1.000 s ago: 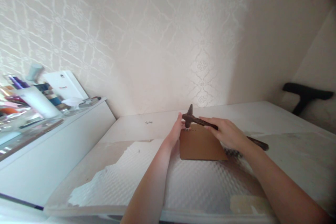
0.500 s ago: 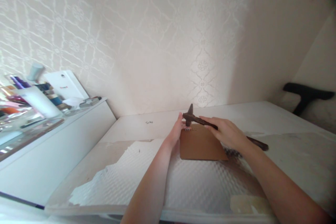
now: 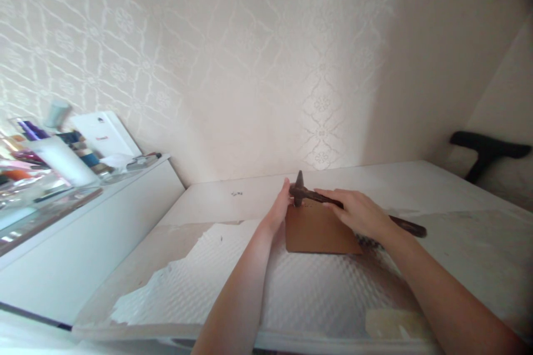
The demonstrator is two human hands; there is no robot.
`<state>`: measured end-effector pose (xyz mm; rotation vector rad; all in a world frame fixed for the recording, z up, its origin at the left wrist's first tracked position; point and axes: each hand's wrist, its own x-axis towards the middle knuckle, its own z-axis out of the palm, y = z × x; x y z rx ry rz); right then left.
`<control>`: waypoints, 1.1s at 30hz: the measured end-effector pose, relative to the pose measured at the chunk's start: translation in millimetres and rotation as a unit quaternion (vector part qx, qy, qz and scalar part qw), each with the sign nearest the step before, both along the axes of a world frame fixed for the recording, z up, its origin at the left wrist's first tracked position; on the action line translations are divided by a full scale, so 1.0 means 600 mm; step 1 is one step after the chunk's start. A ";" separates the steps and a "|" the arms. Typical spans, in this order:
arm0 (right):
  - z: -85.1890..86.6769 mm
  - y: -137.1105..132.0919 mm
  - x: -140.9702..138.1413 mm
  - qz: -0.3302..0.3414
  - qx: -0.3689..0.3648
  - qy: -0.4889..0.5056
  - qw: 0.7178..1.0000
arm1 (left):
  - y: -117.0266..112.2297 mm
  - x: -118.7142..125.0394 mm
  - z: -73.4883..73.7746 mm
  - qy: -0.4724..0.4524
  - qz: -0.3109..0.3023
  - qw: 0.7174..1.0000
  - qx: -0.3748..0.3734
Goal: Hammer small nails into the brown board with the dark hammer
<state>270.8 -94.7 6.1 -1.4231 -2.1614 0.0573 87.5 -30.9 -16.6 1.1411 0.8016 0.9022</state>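
Observation:
My right hand [image 3: 360, 208] is wrapped around the wooden handle of a hammer [image 3: 318, 196], whose far end sticks out behind the wrist. Its dark head is down at the far left corner of a brown board [image 3: 320, 230]. Along the board's far edge runs a short row of small dark points, too small to make out. At that same corner is my left hand [image 3: 278, 212], one finger raised and the others curled in beside the hammer head. The head covers those fingertips and whatever they may pinch.
White quilted padding [image 3: 195, 266] with a torn edge lies under the board on the white tabletop [image 3: 208, 199]. Several tiny dark pieces [image 3: 236, 193] lie near the wall. Bottles and a white box [image 3: 106, 133] crowd a cabinet at left. A black T-shaped support [image 3: 487, 150] stands at right.
The hammer head has come down a little onto the board's corner and now covers my left fingertips. My left hand and the board have stayed in place.

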 end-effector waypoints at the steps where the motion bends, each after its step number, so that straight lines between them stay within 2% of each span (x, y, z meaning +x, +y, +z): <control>1: 0.000 0.000 0.000 0.005 0.001 0.005 1.000 | 0.000 0.000 -0.001 -0.002 -0.004 1.000 0.005; 6: -0.002 0.003 0.003 -0.007 0.014 0.023 1.000 | -0.002 -0.001 0.002 0.016 -0.005 1.000 -0.011; 11: -0.002 0.004 0.004 0.000 -0.009 0.009 1.000 | -0.006 -0.002 0.004 -0.010 -0.005 1.000 0.006; 17: 0.000 0.000 0.001 -0.022 -0.001 0.010 1.000 | -0.001 -0.002 0.001 0.015 -0.004 0.999 -0.042; 22: -0.002 0.000 -0.002 -0.004 -0.004 0.001 1.000 | -0.003 0.000 0.001 -0.024 -0.011 1.000 -0.013; 27: -0.001 0.000 -0.003 -0.016 0.002 0.013 1.000 | 0.001 -0.002 -0.004 0.015 0.001 0.999 -0.038; 33: -0.002 0.001 -0.002 -0.004 -0.010 0.018 1.000 | 0.000 -0.002 -0.001 -0.007 -0.004 1.000 0.012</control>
